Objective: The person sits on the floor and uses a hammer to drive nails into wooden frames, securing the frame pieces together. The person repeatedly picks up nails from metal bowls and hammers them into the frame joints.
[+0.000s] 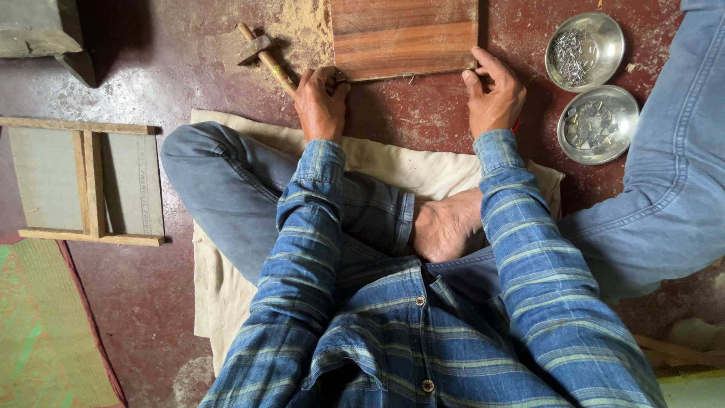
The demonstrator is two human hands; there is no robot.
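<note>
Now I see a hammer (266, 59) lying beside the left hand (321, 102), which pinches the wooden board's (405, 38) near corner on the floor (143, 302); right hand (495, 94) curls against its right corner, steel bowls (596, 87) beyond.

The wooden board (405, 38) looks smooth and striped brown, the two bowls (585, 51) are shiny metal, the hammer (260, 54) has a wooden handle, the floor (423, 113) is rough and dusty, and the mat (226, 295) is soft cloth.
</note>
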